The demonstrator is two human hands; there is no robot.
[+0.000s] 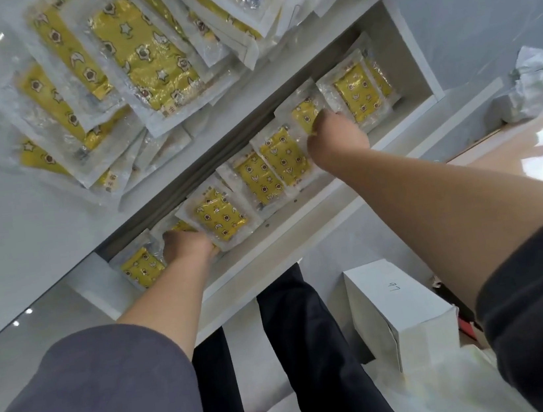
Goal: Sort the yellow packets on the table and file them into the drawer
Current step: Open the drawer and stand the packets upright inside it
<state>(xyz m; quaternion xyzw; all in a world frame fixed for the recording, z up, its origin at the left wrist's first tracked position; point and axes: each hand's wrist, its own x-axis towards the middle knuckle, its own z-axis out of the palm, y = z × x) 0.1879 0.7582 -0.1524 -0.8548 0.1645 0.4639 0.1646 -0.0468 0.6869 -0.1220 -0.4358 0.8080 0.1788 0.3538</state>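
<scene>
A loose pile of yellow packets (140,57) covers the table (0,172); below it the open drawer (278,239) holds a filed row (278,160). The left hand (186,248) and right hand (333,135) dig into that row, and their fingers are hidden, so I cannot tell the grip. Filing is under way; the next move, I judge, is to square the row and fetch more.

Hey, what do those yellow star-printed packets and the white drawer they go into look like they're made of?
The yellow star-printed packets look like glossy clear plastic film, sealed with white borders round a yellow printed insert; they crinkle and glint. The white drawer looks like smooth matte board, painted or laminated, I can't tell which; small screw heads show on its front wall.
</scene>
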